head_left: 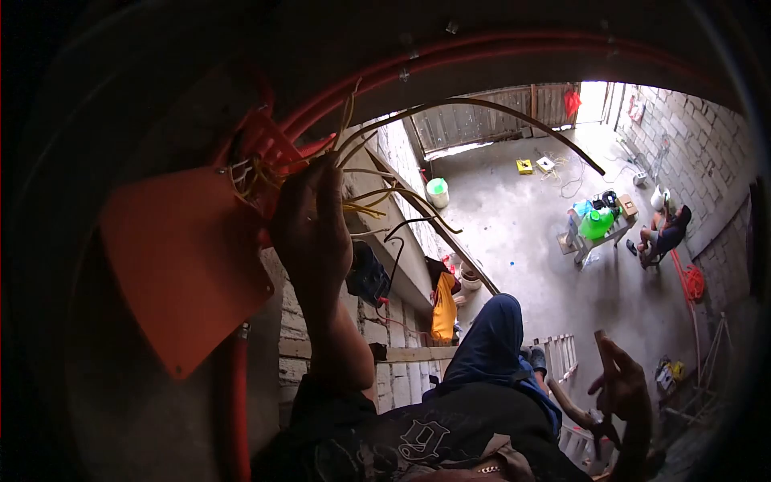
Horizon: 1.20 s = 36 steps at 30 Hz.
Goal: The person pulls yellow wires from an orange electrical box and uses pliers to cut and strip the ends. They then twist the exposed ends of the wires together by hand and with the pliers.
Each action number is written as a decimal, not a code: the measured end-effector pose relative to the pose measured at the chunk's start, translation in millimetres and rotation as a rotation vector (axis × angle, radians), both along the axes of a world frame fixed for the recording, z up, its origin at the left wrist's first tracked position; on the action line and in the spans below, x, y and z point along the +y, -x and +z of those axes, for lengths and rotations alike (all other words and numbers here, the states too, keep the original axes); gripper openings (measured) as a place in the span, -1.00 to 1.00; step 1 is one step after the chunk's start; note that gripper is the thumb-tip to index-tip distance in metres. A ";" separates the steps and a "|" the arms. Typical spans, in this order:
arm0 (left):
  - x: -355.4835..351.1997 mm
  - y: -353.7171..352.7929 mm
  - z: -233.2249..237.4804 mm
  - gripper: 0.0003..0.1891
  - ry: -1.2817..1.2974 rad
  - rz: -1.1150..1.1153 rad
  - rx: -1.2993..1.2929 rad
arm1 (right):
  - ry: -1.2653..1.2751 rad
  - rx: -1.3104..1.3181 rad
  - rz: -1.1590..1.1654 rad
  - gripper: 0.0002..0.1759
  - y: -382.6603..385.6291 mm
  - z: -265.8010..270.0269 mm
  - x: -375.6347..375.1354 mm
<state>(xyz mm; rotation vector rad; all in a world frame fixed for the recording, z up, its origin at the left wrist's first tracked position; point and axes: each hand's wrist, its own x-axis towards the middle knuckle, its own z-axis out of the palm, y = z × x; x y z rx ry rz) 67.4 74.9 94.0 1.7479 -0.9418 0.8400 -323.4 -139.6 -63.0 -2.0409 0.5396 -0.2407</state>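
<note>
My left hand (315, 221) is raised at an open red junction box (277, 140), fingers closed around electrical wires. Several yellow and dark wires (377, 197) fan out beyond the fingertips, one long dark wire (498, 104) arching far to the right. The box's orange square cover plate (181, 265) hangs beside the hand, tilted, on its left. Lower right, my right hand (622, 386) is partly curled with one finger extended. A dark, plier-like tool (604, 432) shows at its palm side; shadow hides how it is gripped.
Red conduits (482, 48) run overhead. Below me stands a ladder (562, 357). On the floor far beneath are a table (594, 237) with a green container, a seated person (666, 233), a white bucket (438, 193) and an orange coil (692, 283). A yellow cloth (444, 309) hangs by the wall.
</note>
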 end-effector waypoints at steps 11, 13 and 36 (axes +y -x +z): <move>-3.0 5.8 1.2 -0.84 0.021 -0.040 0.058 | -0.534 0.185 -0.068 -0.79 -45.3 -57.2 21.3; -3.6 3.6 1.0 -0.85 0.041 -0.030 0.044 | -0.430 0.249 0.023 -0.69 -47.0 -46.4 4.8; -1.7 -2.8 -5.9 -0.86 -0.088 0.030 -0.092 | -0.800 0.368 0.168 -0.81 -42.1 -98.4 -6.5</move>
